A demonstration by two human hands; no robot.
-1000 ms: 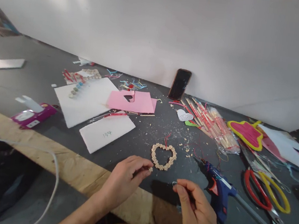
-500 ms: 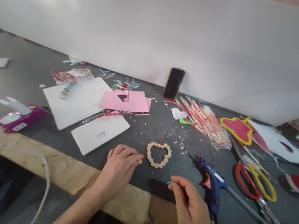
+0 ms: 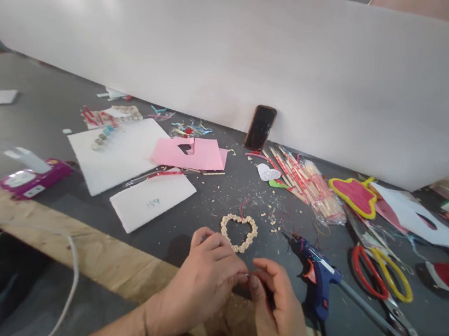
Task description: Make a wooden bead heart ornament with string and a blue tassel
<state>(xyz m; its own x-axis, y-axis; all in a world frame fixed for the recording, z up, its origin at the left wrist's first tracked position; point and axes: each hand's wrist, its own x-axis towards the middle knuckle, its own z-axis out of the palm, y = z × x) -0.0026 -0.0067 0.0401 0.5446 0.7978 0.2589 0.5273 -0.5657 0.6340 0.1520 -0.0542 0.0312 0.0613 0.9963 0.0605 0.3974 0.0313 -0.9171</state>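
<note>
Right fingers [image 3: 257,287] pinch a tiny pale strand [image 3: 247,275] just beside left fingers [image 3: 234,267], whose grip I cannot tell; likely fine joining, needing steady alignment.

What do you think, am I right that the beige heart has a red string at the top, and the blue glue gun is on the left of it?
Not quite: the blue glue gun lies to the right of the beige heart, as the head view shows. The red string is at the top.
</note>
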